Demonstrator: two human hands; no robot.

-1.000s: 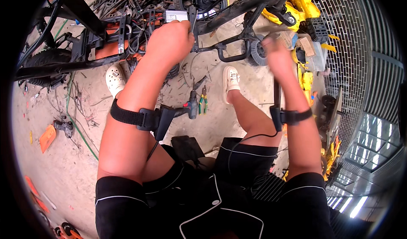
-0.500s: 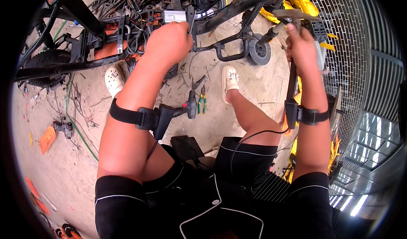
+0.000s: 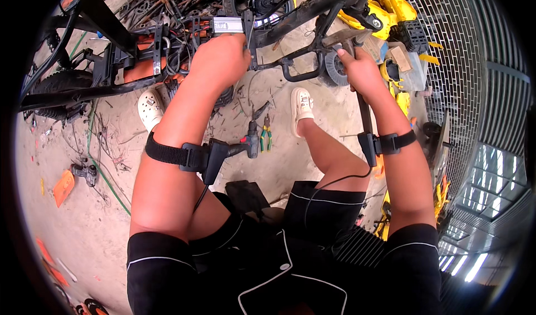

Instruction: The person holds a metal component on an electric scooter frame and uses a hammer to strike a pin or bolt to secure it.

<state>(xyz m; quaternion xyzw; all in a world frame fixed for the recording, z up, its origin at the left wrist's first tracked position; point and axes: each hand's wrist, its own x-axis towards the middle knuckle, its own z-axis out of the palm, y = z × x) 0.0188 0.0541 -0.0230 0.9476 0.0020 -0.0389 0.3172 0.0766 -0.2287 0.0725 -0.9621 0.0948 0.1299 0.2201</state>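
Note:
My left hand (image 3: pixel 219 59) is closed in a fist against the black metal frame (image 3: pixel 304 16) of a stripped vehicle. What its fingers grip is hidden behind the knuckles, beside an upright dark metal strip. My right hand (image 3: pixel 362 72) is wrapped round the handle of a hammer (image 3: pixel 341 37), thumb toward the head. The handle runs back along my forearm. In the picture the hammer head overlaps the right part of the frame; I cannot tell whether they touch. A silver box (image 3: pixel 228 24) sits on the frame just beyond my left fist.
Between my feet lie a cordless drill (image 3: pixel 252 141) and green-handled pliers (image 3: pixel 267 133). Rusty metal parts (image 3: pixel 167 2) are heaped beyond the frame. Yellow panels (image 3: pixel 391 8) lie at the right, near a brick wall (image 3: pixel 446 52). A green cord (image 3: pixel 106 181) crosses the floor at left.
My right hand has swung left with the hammer, from beside the yellow panels to over the right part of the frame. My left fist has barely moved.

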